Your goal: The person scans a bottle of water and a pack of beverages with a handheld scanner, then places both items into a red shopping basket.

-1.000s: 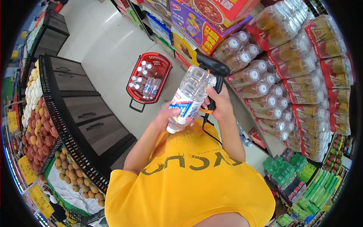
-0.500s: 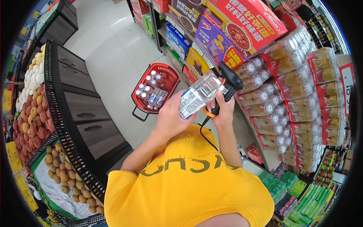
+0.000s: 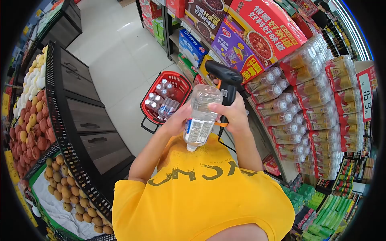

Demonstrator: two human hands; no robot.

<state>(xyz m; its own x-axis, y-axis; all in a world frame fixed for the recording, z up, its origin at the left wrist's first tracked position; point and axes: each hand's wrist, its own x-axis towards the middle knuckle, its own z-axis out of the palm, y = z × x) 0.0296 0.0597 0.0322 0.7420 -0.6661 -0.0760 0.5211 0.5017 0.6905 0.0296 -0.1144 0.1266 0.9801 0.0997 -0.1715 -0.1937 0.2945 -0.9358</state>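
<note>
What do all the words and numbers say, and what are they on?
"好料好味道": big red cardboard box.
"15.9", likely: white price sign.
Yellow T-shirt: dark letters upside down, unreadable.
Clear plastic water bottle in left hand: label too blurred.
Black handheld scanner in right hand: sticker too small.

One camera, worn on the head, looks forward and steeply down through a fisheye lens (the corners are black and straight lines bow). The person's own yellow shirt (image 3: pixel 201 193) fills the bottom edge, very near. The left hand (image 3: pixel 177 120) with its water bottle (image 3: pixel 200 116) and the right hand (image 3: pixel 232 114) with its barcode scanner (image 3: pixel 224 78) sit close, at centre. Farther off lie the floor (image 3: pixel 116 52) and a red basket (image 3: pixel 181 85). A fruit display (image 3: pixel 36 120) curves along the left, and shelved drink packs (image 3: pixel 305 104) along the right.
</note>
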